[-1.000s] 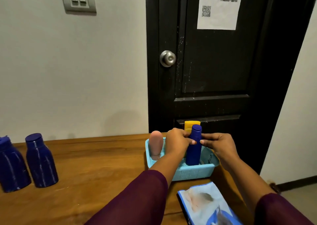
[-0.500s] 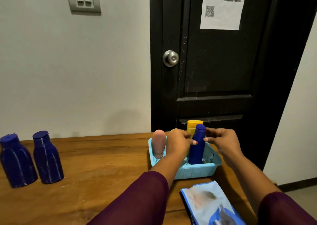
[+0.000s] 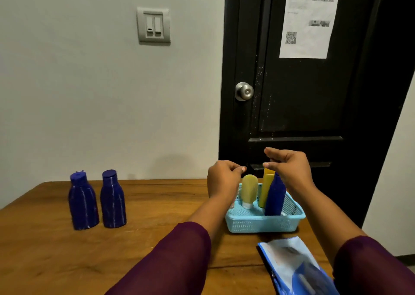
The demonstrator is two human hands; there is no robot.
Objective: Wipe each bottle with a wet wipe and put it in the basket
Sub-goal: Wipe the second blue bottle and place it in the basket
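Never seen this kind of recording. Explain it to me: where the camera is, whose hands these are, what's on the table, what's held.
No machine here: a person wears a camera on the head, looking down at their own hands. The left hand and right hand hover above a light blue basket, visibly holding nothing. In the basket stand a blue bottle, a yellow bottle and a pale tube. On the wooden table, two more blue bottles stand at left and a pack of wipes lies nearest the camera.
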